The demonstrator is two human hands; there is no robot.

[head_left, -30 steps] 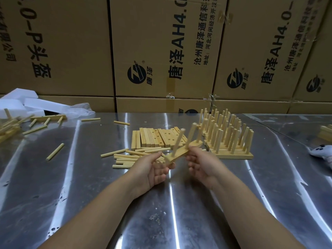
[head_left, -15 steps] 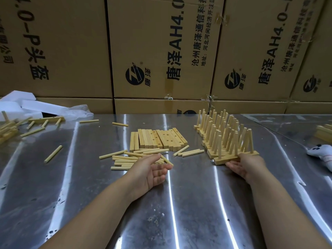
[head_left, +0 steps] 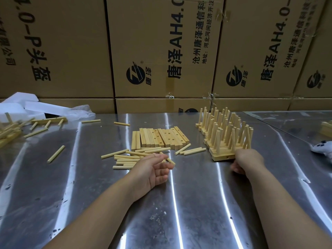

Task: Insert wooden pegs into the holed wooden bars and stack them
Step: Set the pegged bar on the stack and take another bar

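Row of pegged bars (head_left: 224,141) set side by side on the bench (head_left: 197,203), pegs upright or leaning a little. Nearest bar (head_left: 222,157) at the front of that row, flat on the steel. Right hand (head_left: 248,161) against the front right corner of the row, back of the hand up, fingers curled down by the nearest bar's end; cannot tell whether gripping it or only touching. Left of the row, well apart: bare holed bars (head_left: 158,137) lying flat, packed together. Left of the row and slightly nearer: loose pegs (head_left: 129,157) in a scattered heap. Left hand (head_left: 152,169) at the near right edge of that heap, palm turned inward, fingers loosely curled, one peg poking out by the fingertips; cannot tell whether pinched or merely lying there. Far left of the row: more stray pegs (head_left: 10,131) and white foam pieces (head_left: 27,106). Behind the row: a wall of printed cardboard boxes (head_left: 161,51). Right of the row, at the frame edge: a small white toy (head_left: 323,150).
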